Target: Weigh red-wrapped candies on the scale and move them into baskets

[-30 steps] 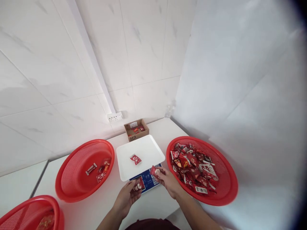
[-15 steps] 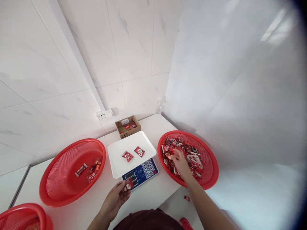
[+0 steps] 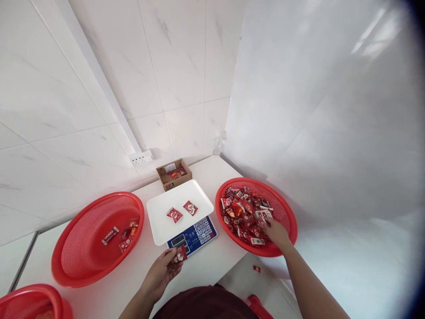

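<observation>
My left hand [image 3: 161,271] pinches a red wrapped candy [image 3: 179,254] between thumb and fingers, just over the front edge of the blue-and-white digital scale [image 3: 199,235]. On the scale's white tray [image 3: 161,228] lie two red candies, the left one [image 3: 174,215] and the right one [image 3: 190,208], a little apart. In the right red basket [image 3: 292,221], my right hand [image 3: 276,232] reaches into a pile of mixed red candies [image 3: 244,212]. Its fingers are closed at the edge of a larger white-and-red packet [image 3: 264,214], partly covering it.
A second red basket [image 3: 71,266] at the left holds several packets. Part of another red basket [image 3: 49,292] shows at the lower left. Behind the scale stands a cardboard box [image 3: 179,180] with red packets. A small red wrapper [image 3: 256,269] lies below the table edge.
My right hand has moved rightward across the pile to the white-and-red packet. The left hand keeps its candy at the scale's front. The view has shifted slightly.
</observation>
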Demonstrator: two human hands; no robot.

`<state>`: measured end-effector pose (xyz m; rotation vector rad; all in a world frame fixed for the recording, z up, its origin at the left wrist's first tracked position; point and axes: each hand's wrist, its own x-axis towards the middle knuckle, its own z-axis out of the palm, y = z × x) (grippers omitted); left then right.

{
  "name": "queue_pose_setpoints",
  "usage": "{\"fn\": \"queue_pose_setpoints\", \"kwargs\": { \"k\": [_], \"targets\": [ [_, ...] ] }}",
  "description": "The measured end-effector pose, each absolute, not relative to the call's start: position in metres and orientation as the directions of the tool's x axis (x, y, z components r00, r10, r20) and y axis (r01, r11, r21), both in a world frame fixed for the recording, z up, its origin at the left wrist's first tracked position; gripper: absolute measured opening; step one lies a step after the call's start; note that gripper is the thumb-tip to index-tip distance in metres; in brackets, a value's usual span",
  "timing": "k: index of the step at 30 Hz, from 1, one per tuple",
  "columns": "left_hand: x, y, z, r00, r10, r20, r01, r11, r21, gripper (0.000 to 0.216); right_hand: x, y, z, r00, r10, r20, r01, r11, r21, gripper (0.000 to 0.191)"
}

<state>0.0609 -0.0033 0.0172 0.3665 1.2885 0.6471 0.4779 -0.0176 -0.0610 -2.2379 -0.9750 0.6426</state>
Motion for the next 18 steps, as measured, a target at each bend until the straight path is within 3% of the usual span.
{"fn": "queue_pose_setpoints", "kwargs": {
  "k": [7,11,14,18],
  "targets": [
    [0.058,-0.005,0.016,0.131,0.616,-0.777,-0.228,0.781,0.581,0.020,0.478,-0.015,-0.051,0.594,0.744,-0.305,0.188,-0.497,-0.847,0.035],
    [0.060,-0.004,0.017,0.133,0.613,-0.779,-0.226,0.784,0.578,0.020,0.473,-0.015,-0.048,0.528,0.769,-0.360,0.094,-0.474,-0.875,0.038],
    [0.061,-0.004,0.018,0.125,0.610,-0.782,-0.219,0.786,0.578,0.018,0.474,-0.017,-0.048,0.463,0.800,-0.382,0.143,-0.493,-0.858,0.039],
    [0.061,-0.003,0.018,0.125,0.606,-0.785,-0.220,0.789,0.574,0.018,0.480,-0.016,-0.053,0.476,0.803,-0.358,0.344,-0.545,-0.765,0.037]
  ]
}}
